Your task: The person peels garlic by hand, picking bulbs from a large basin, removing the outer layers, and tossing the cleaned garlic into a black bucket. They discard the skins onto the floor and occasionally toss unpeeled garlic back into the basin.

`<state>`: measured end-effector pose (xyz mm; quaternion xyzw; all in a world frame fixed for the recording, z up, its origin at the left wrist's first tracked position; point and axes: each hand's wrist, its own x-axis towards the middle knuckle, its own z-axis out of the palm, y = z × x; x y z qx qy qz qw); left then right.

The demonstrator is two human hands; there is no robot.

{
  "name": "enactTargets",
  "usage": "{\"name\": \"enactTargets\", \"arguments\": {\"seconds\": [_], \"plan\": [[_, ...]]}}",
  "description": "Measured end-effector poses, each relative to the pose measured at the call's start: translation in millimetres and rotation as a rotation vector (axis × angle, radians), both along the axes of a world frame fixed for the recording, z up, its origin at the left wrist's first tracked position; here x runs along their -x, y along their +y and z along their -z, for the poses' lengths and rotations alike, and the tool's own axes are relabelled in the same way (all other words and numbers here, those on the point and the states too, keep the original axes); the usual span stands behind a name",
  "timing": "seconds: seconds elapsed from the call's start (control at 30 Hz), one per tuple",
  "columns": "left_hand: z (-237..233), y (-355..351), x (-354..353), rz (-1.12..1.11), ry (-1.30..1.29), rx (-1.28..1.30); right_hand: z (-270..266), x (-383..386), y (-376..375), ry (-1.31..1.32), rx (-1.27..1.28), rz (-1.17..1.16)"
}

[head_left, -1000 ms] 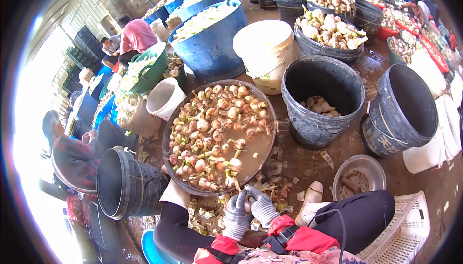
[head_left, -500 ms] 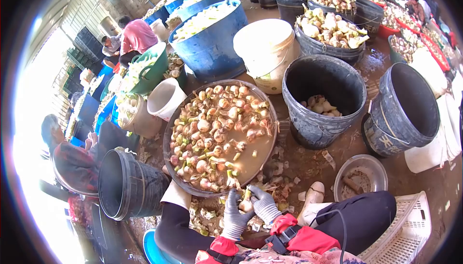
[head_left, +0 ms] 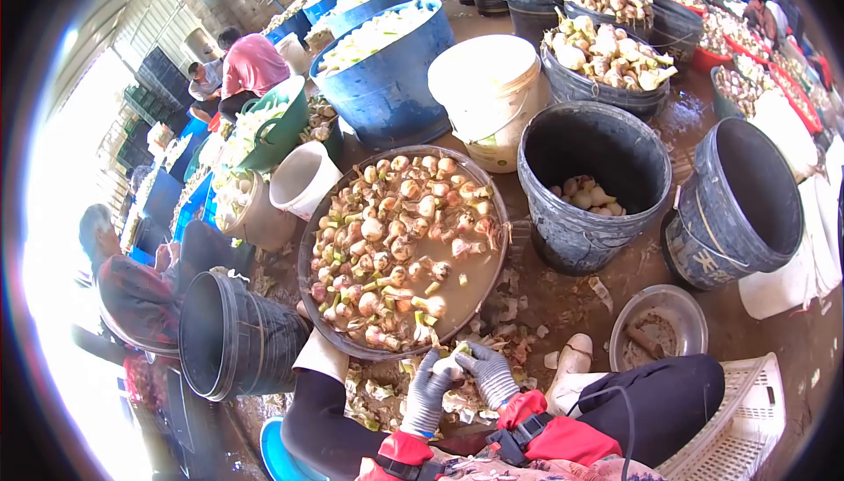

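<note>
Gray-gloved and close together just off the near rim of a round tub (head_left: 378, 354), the two hands share one pale bulb (head_left: 451, 365). From my distant seat I see the left hand (head_left: 426, 391) with its fingers folded around it, while the right hand (head_left: 490, 375) is closed in at the greenish end. I cannot tell whether a blade sits in that grip. Two-handed, the hold probably steadies the bulb for close finger work; keeping it low between the knees likely lets bits drop among the scraps (head_left: 367, 404) on the floor.

The tub, loaded with bulbs in muddy water, lies directly ahead, within easy reach, I judge. Beyond its right side stands a black bucket (head_left: 576, 239) with a few pale bulbs inside; another, tilted bucket (head_left: 716, 239) is farther right. A basin (head_left: 679, 307) sits behind the shoe (head_left: 576, 355), and I count the bent right leg (head_left: 655, 397) as an obstacle toward it. At left, an upright-ribbed bucket (head_left: 268, 340) hems in the other knee, near a seated person (head_left: 141, 296).
</note>
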<state>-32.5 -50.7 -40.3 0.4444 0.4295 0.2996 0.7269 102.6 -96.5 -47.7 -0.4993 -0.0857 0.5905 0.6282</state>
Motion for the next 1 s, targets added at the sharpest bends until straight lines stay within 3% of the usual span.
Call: {"name": "enactTargets", "arguments": {"seconds": [0.03, 0.07, 0.1, 0.17, 0.23, 0.3, 0.43, 0.5, 0.53, 0.57, 0.6, 0.63, 0.67, 0.7, 0.77, 0.9, 1.0], "plan": [[-1.6, -1.2, -1.2, 0.163, 0.461, -0.489, -2.2, 1.1, -0.6, 0.002, 0.001, 0.000], [-4.6, -0.8, -0.1, 0.205, 0.686, -0.809, -4.7, 2.8, -0.6, 0.019, 0.015, 0.024], [-14.3, -0.1, -4.5, 0.205, 0.686, -0.809, -7.3, 2.7, -0.1, 0.034, 0.030, 0.050], [-23.6, 2.4, -13.9, -0.039, 0.118, -0.028, -5.0, -1.8, -0.9, -0.015, -0.009, 0.038], [-22.9, 15.7, -24.1, -0.259, -0.189, 0.419, -6.0, -1.8, -1.4, -0.059, -0.049, 0.021], [-3.3, 30.9, -17.5, -0.176, -0.248, 0.618, -8.5, -1.1, -1.3, 0.015, -0.071, -0.014], [-11.1, 23.6, -9.1, -0.152, 0.015, 0.470, -8.7, -6.4, -2.3, -0.164, -0.034, 0.065], [-13.8, 3.9, -10.5, -0.081, 0.007, 0.083, -9.8, -3.8, -0.5, -0.234, -0.038, 0.058], [-18.2, -7.6, -15.5, -0.177, -0.047, 0.071, -11.3, -0.9, 0.3, -0.287, -0.059, -0.053], [-24.5, -8.3, -17.7, -0.159, 0.171, -0.110, -13.2, 2.7, 0.7, -0.342, -0.082, -0.165], [-16.8, -3.3, -14.5, -0.220, 0.208, -0.108, -18.2, 8.0, -0.3, -0.165, -0.113, -0.210], [-13.3, 2.8, -12.8, -0.277, 0.243, -0.104, -17.0, 10.0, -1.2, -0.164, -0.113, -0.216], [-12.2, 10.3, -6.8, -0.281, 0.116, 0.065, -14.1, 10.7, -1.4, -0.349, -0.158, -0.196], [-6.6, 14.1, -6.2, -0.361, -0.001, 0.069, -10.3, 10.6, -0.7, -0.533, -0.203, -0.173], [1.8, 18.1, 2.7, -0.398, -0.169, 0.259, 2.5, -2.8, 1.9, -0.400, -0.108, -0.088], [-15.1, 13.5, 18.3, -0.216, -0.068, 0.321, 24.7, -23.2, -0.7, -0.047, -0.040, 0.224], [-25.1, 10.0, 23.9, -0.154, -0.196, 0.366, 25.3, -27.5, -1.8, -0.079, -0.022, 0.312]]}}
